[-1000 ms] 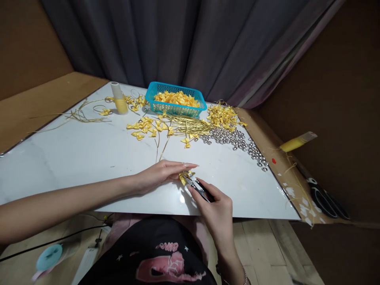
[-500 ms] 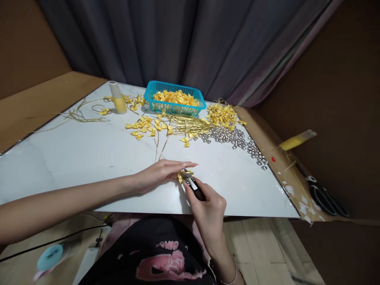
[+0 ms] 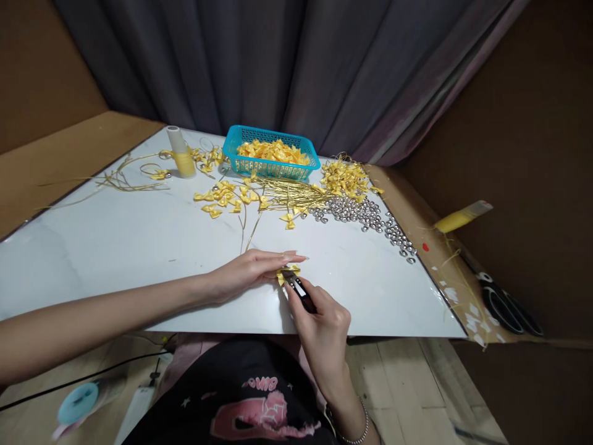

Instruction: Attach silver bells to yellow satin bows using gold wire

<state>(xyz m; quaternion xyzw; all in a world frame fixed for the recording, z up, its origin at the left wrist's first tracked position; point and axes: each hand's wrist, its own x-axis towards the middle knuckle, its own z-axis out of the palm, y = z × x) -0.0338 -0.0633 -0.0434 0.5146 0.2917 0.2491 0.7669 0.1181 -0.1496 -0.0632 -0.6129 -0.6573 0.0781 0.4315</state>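
Observation:
My right hand point(image 3: 320, 318) is closed around black-handled thread snips point(image 3: 303, 298), whose metal blades reach up to a yellow ribbon bow point(image 3: 281, 279) with gold cord on it. The bow is held under the fingers of my left hand point(image 3: 257, 269), near the front of the white tabletop. My left fingers lie stretched and pressed together over it, and its thumb is mostly hidden. Whether the blades touch the cord I cannot tell. Gold cord ends point(image 3: 252, 233) stick out beyond my left hand.
Behind my hands lie loose yellow bows point(image 3: 227, 194), a bundle of gold cords point(image 3: 294, 194), a bow pile point(image 3: 345, 177) and silver beads point(image 3: 356, 212). A blue basket point(image 3: 271, 168) of bows stands at the back, a thread spool point(image 3: 183, 157) to its left. Scissors point(image 3: 504, 306) lie right.
The snips' blades look closer together at the bow than before. Both hands keep nearly the same place; the whole view has shifted slightly.

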